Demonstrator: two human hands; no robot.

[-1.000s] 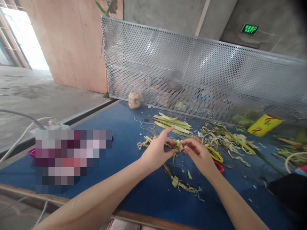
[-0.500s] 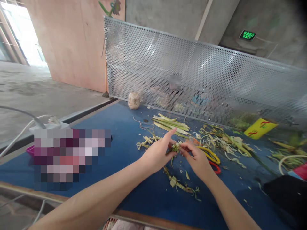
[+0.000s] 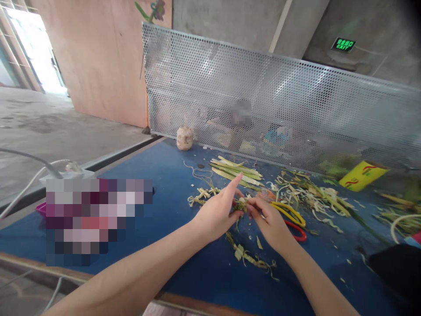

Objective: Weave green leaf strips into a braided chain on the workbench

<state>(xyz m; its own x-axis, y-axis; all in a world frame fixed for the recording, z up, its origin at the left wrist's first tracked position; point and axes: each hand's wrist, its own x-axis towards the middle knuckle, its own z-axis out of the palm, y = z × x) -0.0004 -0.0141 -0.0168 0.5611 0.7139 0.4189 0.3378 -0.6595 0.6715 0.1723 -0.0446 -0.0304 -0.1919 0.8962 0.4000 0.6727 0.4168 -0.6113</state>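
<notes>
Over the blue table, my left hand (image 3: 217, 213) pinches a small greenish-white bundle of plant strips (image 3: 242, 203) between thumb and fingers, its index finger stuck out straight. My right hand (image 3: 268, 217) closes its fingertips on the right side of that bundle. Fingers cover part of the bundle, so its exact shape is unclear. Just right of my right hand lie scissors with a yellow handle (image 3: 292, 215) and a red handle (image 3: 297, 232). A braided strip of dry leaf (image 3: 251, 259) rests below my hands, and another knotted piece (image 3: 200, 196) sits left of them.
Flat pale-green leaf strips (image 3: 235, 169) lie beyond my hands, with shredded scraps (image 3: 305, 193) to their right. A perforated metal screen (image 3: 210, 79) borders the far edge. A wrapped roll (image 3: 184, 138), a yellow packet (image 3: 360, 176) and a white power strip (image 3: 70, 174) stand around the table (image 3: 148, 250).
Both hands stay close together on the small bundle, with only slight finger shifts. The view has turned a little, so the things on the right appear slightly farther right.
</notes>
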